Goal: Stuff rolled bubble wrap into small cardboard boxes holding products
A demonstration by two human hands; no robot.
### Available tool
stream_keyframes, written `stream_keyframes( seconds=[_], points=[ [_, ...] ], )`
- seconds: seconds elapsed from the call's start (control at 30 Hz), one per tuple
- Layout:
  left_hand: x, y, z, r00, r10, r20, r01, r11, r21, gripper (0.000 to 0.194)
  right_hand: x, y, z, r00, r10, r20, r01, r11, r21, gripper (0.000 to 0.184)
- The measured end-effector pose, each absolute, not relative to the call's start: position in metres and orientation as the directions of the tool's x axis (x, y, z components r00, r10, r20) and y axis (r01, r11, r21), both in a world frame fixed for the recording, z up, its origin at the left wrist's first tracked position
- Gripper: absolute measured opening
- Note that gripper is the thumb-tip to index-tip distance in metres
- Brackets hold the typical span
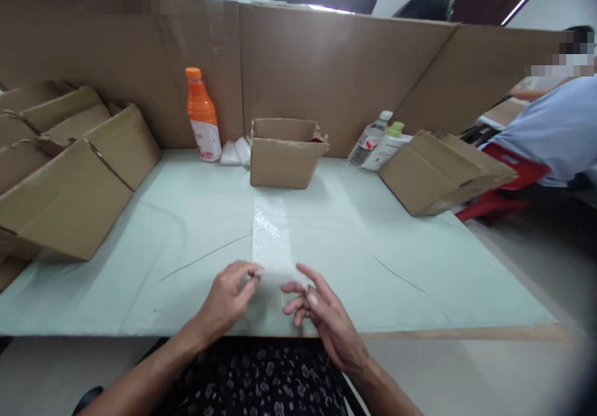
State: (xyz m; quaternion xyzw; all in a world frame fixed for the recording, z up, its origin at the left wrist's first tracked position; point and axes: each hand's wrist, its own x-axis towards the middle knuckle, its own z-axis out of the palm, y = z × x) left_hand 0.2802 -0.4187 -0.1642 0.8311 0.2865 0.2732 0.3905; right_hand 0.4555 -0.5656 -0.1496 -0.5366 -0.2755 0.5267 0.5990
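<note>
A strip of clear, shiny plastic that looks like bubble wrap [271, 232] lies on the pale green tabletop, running from the small box toward me. Its near end is lifted slightly between my hands. My left hand [228, 295] pinches the near left corner between thumb and fingertips. At the near right corner is my right hand [326, 313], its index finger stretched along the edge and its thumb against the other, loosely curled fingers, with a bit of the plastic between them. Beyond the strip stands an open small cardboard box [282, 164].
Stacked open cardboard boxes [74, 186] fill the left side. An orange bottle [203, 117] and small white packets [236, 153] stand by the cardboard partition [326, 61]. Right of centre are a clear bottle [370, 139], a white bottle [387, 148] and a tilted box [433, 173]. A person [550, 124] sits at right.
</note>
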Motion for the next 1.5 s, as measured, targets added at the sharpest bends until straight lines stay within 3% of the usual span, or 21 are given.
stream_keyframes(
  seconds=[0.07,0.17,0.27,0.37,0.43,0.5,0.63,0.73,0.83,0.97,1.07,1.2,1.27,1.37,1.5],
  points=[
    [0.292,-0.404,-0.164,0.639,0.745,0.193,0.377,-0.521,0.765,0.024,0.46,-0.567,-0.15,0.37,0.92,-0.129,-0.166,-0.071,-0.984,0.061],
    [0.305,-0.383,-0.17,0.622,0.769,0.149,0.478,-0.523,0.706,0.032,0.471,-0.565,-0.155,0.383,0.919,0.098,0.313,-0.03,-0.949,0.038],
    [0.312,-0.372,-0.18,0.62,0.764,0.178,0.498,-0.558,0.664,0.034,0.48,-0.551,-0.164,0.223,0.932,0.287,0.723,0.039,-0.69,0.038],
    [0.311,-0.37,-0.187,0.615,0.753,0.234,0.501,-0.602,0.621,0.037,0.481,-0.529,-0.172,0.046,0.961,0.274,0.912,0.072,-0.405,0.05],
    [0.305,-0.373,-0.187,0.619,0.737,0.273,0.487,-0.633,0.602,0.04,0.48,-0.517,-0.176,-0.015,0.974,0.224,0.954,0.08,-0.287,0.04],
    [0.294,-0.38,-0.183,0.653,0.701,0.288,0.455,-0.666,0.591,0.042,0.478,-0.508,-0.177,-0.03,0.982,0.185,0.962,0.078,-0.263,0.028],
    [0.273,-0.393,-0.178,0.769,0.573,0.284,0.336,-0.74,0.582,0.038,0.474,-0.5,-0.173,0.014,0.991,0.133,0.927,0.037,-0.372,0.024],
    [0.268,-0.396,-0.179,0.737,0.638,0.225,0.375,-0.662,0.65,0.032,0.472,-0.498,-0.169,0.054,0.996,0.075,0.864,-0.01,-0.503,0.024],
    [0.271,-0.394,-0.18,0.672,0.724,0.159,0.435,-0.559,0.706,0.035,0.47,-0.503,-0.166,0.128,0.977,0.171,0.846,-0.017,-0.533,0.028],
    [0.279,-0.387,-0.181,0.655,0.728,0.199,0.48,-0.606,0.635,0.035,0.469,-0.511,-0.17,0.024,0.925,0.38,0.931,0.117,-0.345,0.035],
    [0.281,-0.385,-0.184,0.671,0.659,0.34,0.464,-0.731,0.501,0.036,0.473,-0.507,-0.179,-0.117,0.947,0.3,0.944,0.2,-0.262,0.033],
    [0.278,-0.386,-0.182,0.777,0.482,0.406,0.333,-0.861,0.386,0.033,0.484,-0.494,-0.186,-0.096,0.966,0.241,0.929,0.174,-0.327,0.026],
    [0.278,-0.384,-0.179,0.818,0.445,0.364,0.28,-0.862,0.423,0.026,0.491,-0.49,-0.184,-0.079,0.976,0.205,0.896,0.16,-0.415,0.026],
    [0.284,-0.374,-0.172,0.81,0.511,0.289,0.308,-0.789,0.532,0.024,0.5,-0.488,-0.176,-0.043,0.976,0.213,0.855,0.147,-0.498,0.028],
    [0.299,-0.356,-0.17,0.778,0.595,0.201,0.431,-0.739,0.519,0.025,0.507,-0.487,-0.176,-0.029,0.947,0.321,0.918,0.153,-0.366,0.029]
  ],
)
